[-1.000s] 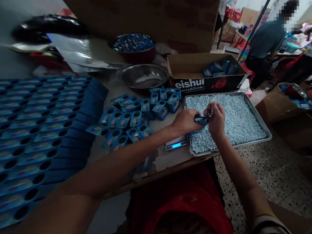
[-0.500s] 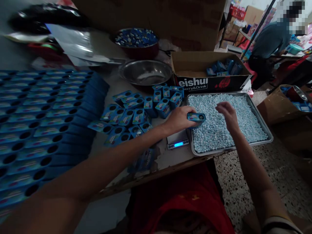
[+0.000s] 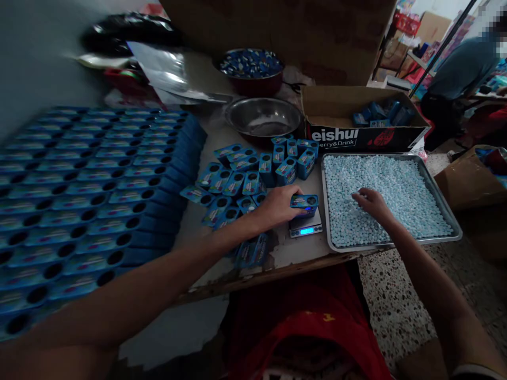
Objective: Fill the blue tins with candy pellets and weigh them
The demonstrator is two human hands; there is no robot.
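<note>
My left hand is closed around a small blue box with a round hole in its top. It holds the box upright at the small digital scale, whose display glows blue; whether the box rests on the pan I cannot tell. My right hand is low over the metal tray, fingertips drawn together just above the pale blue and white pellets. What sits between those fingertips is too small to make out. Several similar blue boxes stand loosely grouped left of the scale.
Rows of blue boxes fill the table's left side. Behind are a steel bowl, a red bowl of blue-and-white pieces and a carton holding blue boxes. A person bends at the far right.
The view has swung left. My left hand has brought the blue box leftward from the tray's edge to the scale. My right hand has lowered toward the pellets, its fingers drawing together.
</note>
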